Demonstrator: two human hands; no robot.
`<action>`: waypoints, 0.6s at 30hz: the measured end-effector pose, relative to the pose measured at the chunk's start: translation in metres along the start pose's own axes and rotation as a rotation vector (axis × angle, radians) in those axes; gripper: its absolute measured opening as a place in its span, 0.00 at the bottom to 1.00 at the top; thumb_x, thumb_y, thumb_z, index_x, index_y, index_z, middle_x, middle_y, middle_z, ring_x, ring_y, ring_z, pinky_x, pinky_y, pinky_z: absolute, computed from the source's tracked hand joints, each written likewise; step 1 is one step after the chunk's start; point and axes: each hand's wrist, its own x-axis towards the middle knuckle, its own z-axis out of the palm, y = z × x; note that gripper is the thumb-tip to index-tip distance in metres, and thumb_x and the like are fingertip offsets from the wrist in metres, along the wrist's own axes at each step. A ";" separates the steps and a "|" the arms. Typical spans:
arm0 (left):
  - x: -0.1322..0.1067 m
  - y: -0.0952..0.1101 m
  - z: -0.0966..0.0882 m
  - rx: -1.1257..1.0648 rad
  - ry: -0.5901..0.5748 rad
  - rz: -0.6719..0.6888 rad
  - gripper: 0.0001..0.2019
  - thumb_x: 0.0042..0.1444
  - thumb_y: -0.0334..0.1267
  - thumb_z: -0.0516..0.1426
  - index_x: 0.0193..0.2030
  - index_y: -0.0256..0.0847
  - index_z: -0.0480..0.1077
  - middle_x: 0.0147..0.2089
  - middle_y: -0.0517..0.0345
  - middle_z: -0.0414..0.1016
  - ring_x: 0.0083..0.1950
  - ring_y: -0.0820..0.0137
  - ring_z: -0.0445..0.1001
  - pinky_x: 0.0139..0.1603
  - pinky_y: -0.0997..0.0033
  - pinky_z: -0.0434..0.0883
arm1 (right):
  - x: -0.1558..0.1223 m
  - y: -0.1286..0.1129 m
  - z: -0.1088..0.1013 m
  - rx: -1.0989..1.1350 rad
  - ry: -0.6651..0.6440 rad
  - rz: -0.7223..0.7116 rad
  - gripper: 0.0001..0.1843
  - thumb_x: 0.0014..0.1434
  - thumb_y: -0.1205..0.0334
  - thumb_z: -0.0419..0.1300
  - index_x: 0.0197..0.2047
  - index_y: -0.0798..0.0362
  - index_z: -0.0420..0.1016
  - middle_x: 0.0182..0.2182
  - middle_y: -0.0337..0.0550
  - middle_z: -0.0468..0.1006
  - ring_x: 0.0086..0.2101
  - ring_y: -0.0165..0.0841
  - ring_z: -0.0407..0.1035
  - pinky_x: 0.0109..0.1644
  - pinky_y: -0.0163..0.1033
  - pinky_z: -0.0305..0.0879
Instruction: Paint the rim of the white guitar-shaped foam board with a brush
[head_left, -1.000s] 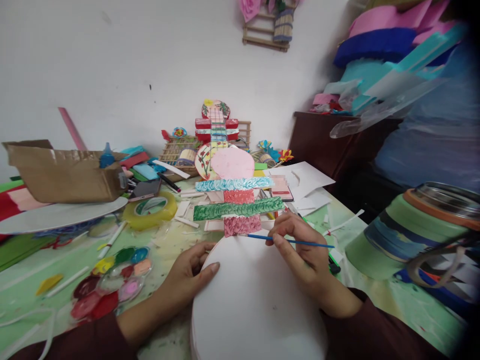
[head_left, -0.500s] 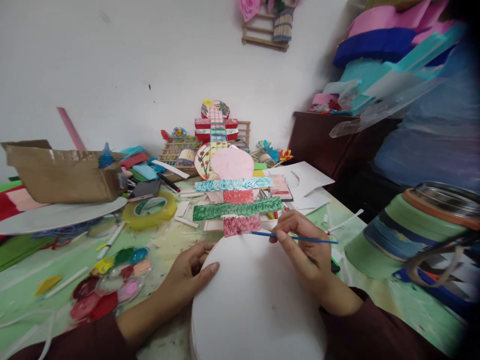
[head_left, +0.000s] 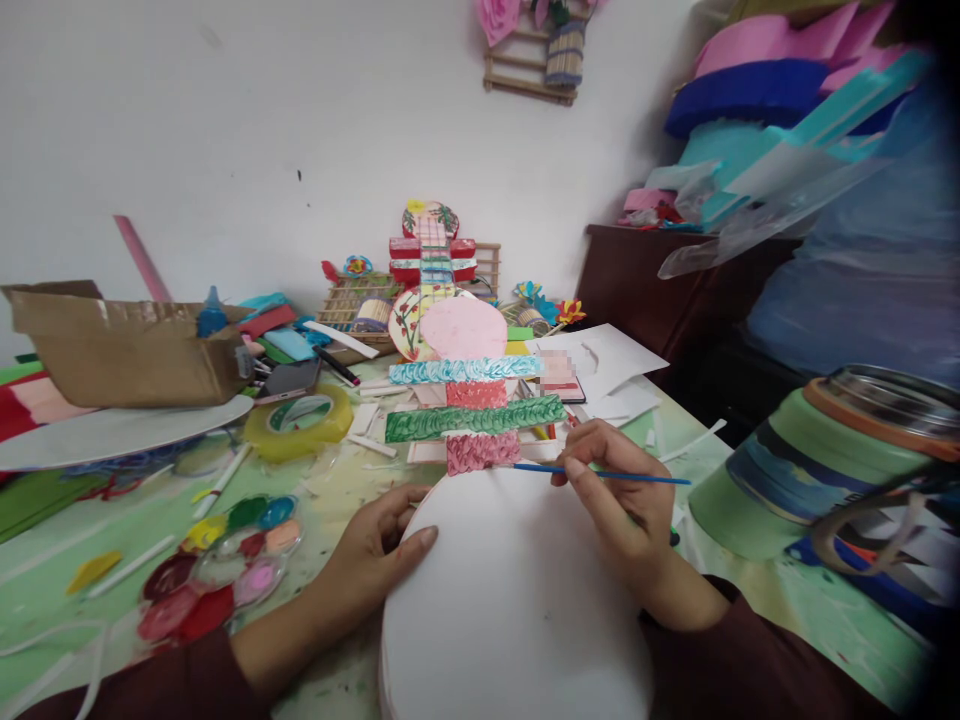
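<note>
A guitar-shaped craft with a large white rounded body (head_left: 510, 590) lies in front of me, pointing away. Its painted neck (head_left: 480, 452) is dark pink nearest the body and is crossed by a green strip (head_left: 472, 417) and a light blue strip (head_left: 465, 370). The far end is a pale pink rounded head (head_left: 465, 325). My left hand (head_left: 386, 545) grips the body's left edge, thumb on top. Between the pinched fingers of my right hand (head_left: 622, 495) is a thin blue paintbrush (head_left: 540, 468), its tip at the right lower part of the dark pink section.
Left of the craft stands a paint palette (head_left: 225, 565) of several colours. Behind it are a tape roll (head_left: 300, 422) and a cardboard box (head_left: 135, 350). A green thermos (head_left: 787, 470) stands at right. A similar painted craft (head_left: 433, 240) and papers (head_left: 607, 360) are farther back.
My right hand and the paintbrush have shifted slightly right, the tip moving along the dark pink section's lower edge. My left hand stays in place.
</note>
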 end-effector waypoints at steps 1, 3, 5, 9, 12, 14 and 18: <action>0.000 0.000 0.000 0.002 0.004 0.002 0.24 0.48 0.55 0.64 0.43 0.38 0.72 0.39 0.51 0.78 0.37 0.64 0.76 0.33 0.73 0.72 | 0.000 0.000 0.000 -0.012 0.010 -0.004 0.09 0.59 0.67 0.55 0.27 0.51 0.68 0.25 0.39 0.68 0.30 0.34 0.64 0.36 0.43 0.59; 0.000 0.000 0.000 0.007 0.005 0.005 0.23 0.48 0.54 0.63 0.43 0.38 0.72 0.39 0.51 0.78 0.36 0.63 0.76 0.34 0.72 0.72 | 0.000 0.000 0.001 -0.027 0.010 -0.013 0.09 0.60 0.67 0.55 0.27 0.51 0.69 0.25 0.40 0.68 0.30 0.35 0.64 0.36 0.43 0.59; -0.001 0.000 0.000 0.008 0.001 0.010 0.22 0.49 0.54 0.63 0.43 0.38 0.72 0.39 0.51 0.78 0.37 0.63 0.76 0.34 0.72 0.72 | 0.000 0.000 0.001 -0.024 -0.003 -0.018 0.09 0.60 0.67 0.54 0.27 0.51 0.69 0.25 0.39 0.68 0.29 0.34 0.64 0.36 0.43 0.60; -0.002 0.000 0.000 0.000 -0.001 0.014 0.22 0.49 0.53 0.63 0.44 0.38 0.71 0.39 0.51 0.78 0.37 0.63 0.76 0.34 0.73 0.72 | 0.000 0.001 0.000 -0.025 0.015 -0.002 0.10 0.60 0.66 0.54 0.27 0.50 0.68 0.24 0.39 0.68 0.29 0.34 0.64 0.36 0.43 0.60; -0.002 -0.001 0.000 -0.003 -0.001 -0.001 0.23 0.49 0.54 0.63 0.44 0.37 0.71 0.39 0.51 0.78 0.37 0.64 0.76 0.33 0.73 0.72 | -0.001 0.002 -0.001 -0.030 0.028 0.005 0.09 0.59 0.65 0.54 0.27 0.51 0.68 0.25 0.39 0.68 0.30 0.34 0.64 0.36 0.44 0.60; -0.002 -0.001 -0.001 -0.002 -0.002 -0.003 0.23 0.49 0.54 0.63 0.43 0.37 0.70 0.39 0.51 0.78 0.36 0.64 0.76 0.33 0.74 0.72 | -0.002 0.003 0.000 -0.009 0.012 0.014 0.09 0.59 0.66 0.55 0.27 0.51 0.67 0.25 0.39 0.67 0.30 0.34 0.64 0.36 0.43 0.60; -0.001 -0.003 -0.001 -0.005 0.003 0.001 0.23 0.49 0.53 0.64 0.44 0.37 0.70 0.39 0.52 0.78 0.36 0.65 0.76 0.32 0.75 0.71 | -0.002 0.003 0.001 -0.008 0.039 0.016 0.10 0.58 0.67 0.55 0.25 0.51 0.66 0.23 0.38 0.66 0.28 0.34 0.63 0.35 0.43 0.59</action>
